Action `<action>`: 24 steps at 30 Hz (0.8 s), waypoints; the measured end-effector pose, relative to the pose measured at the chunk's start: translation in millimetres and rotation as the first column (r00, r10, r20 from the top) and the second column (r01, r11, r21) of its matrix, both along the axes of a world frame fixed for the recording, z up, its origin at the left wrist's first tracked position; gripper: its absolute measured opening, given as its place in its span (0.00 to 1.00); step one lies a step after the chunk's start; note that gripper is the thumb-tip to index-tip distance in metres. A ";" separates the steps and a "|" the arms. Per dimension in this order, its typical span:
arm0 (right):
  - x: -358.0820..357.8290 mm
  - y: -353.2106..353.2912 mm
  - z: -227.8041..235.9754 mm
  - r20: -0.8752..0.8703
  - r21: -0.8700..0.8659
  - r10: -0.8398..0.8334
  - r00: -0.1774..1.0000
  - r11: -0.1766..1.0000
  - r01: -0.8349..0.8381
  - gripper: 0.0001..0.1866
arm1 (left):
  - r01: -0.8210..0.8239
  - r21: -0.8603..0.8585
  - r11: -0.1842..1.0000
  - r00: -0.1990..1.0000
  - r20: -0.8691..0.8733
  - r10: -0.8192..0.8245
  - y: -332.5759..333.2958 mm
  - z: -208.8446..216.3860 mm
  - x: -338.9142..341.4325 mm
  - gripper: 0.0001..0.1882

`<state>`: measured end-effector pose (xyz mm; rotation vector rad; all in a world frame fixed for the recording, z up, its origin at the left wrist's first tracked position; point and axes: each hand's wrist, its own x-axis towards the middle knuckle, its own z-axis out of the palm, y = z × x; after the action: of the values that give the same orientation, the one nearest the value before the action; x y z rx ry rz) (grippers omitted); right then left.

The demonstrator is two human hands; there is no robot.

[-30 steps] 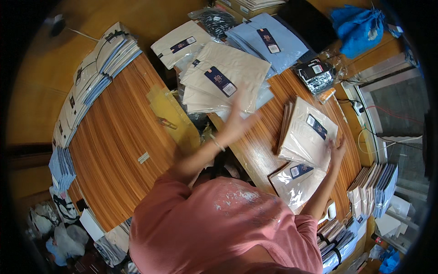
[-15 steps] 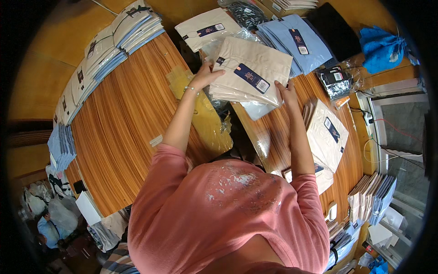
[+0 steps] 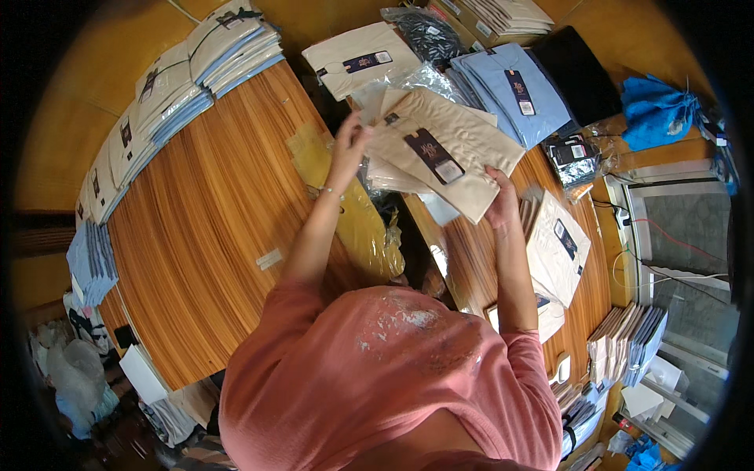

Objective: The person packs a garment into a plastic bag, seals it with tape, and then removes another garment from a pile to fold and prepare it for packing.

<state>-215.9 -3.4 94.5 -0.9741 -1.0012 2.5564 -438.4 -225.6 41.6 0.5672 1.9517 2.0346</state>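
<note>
Beige fabric, folded flat, forms the garment in hand, located above and to the right of the yellow sheet, which serves as reference. Right hand: grasping the garment's near right corner, thumb on top. Left hand: at the upper end of the yellow sheet, fingers bent beside clear plastic; whether it grips the plastic cannot be told.

Status, as judged from surfaces: the garment is folded and tagged, but its dull face suggests no bag around it. Beneath it, a beige pile shows glossy, bagged edges. Right of the yellow sheet, another beige pile is tagged and lies loose. Above right, a blue pile is tagged and likewise loose. Well left of the yellow sheet, beige and blue stacks are bundled, with dark cord visible; that portion appears complete.

Labels: the garment bears a dark tag with a small orange mark, a light emblem and a pale printed panel; the panel's fine print is too small to read
</note>
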 end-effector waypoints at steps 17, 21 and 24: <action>-58.4 15.7 104.7 -0.103 0.164 0.023 0.994 0.986 -0.006 0.20 | -0.051 0.386 0.921 0.894 0.428 -0.130 -12.7 33.0 -70.7 0.45; -12.6 45.1 2.7 0.457 0.631 -0.133 0.880 0.745 -0.215 0.21 | 0.262 0.081 0.962 0.904 0.327 -0.274 1.7 5.4 2.7 0.37; -4.9 45.9 -29.3 0.274 0.726 -0.067 0.959 0.668 -0.161 0.20 | 0.042 -0.156 0.987 0.980 -0.184 -0.071 22.2 -20.7 54.7 0.33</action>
<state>-220.7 42.5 65.3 -1.0434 -1.9550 1.7197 -383.7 -203.5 20.9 0.7958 2.1484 1.8370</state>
